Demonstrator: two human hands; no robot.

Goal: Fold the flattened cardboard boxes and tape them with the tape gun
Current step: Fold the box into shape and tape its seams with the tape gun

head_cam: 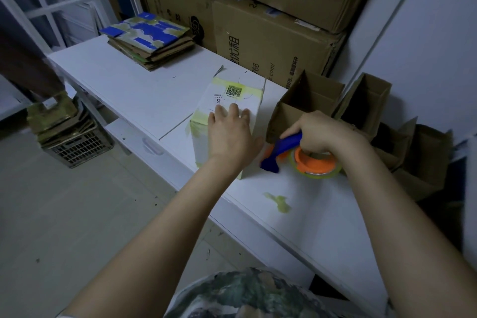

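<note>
- Two grips engaged: left grip (232, 134) flat on box (233, 94) top, fingers straight, box on tabletop (124, 85).
- Right grip (322, 131) wrapped round tape gun (286, 143), just right of box's near end.
- Box long axis running away from body; likely taping along it.

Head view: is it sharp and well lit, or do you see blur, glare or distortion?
Head view: dim, bluish light, no glare; wide-angle distortion bows the edge of the table; the white box under the left hand is fairly sharp; the right hand on the tape gun looks slightly soft; the far right edge is smeared.
</note>
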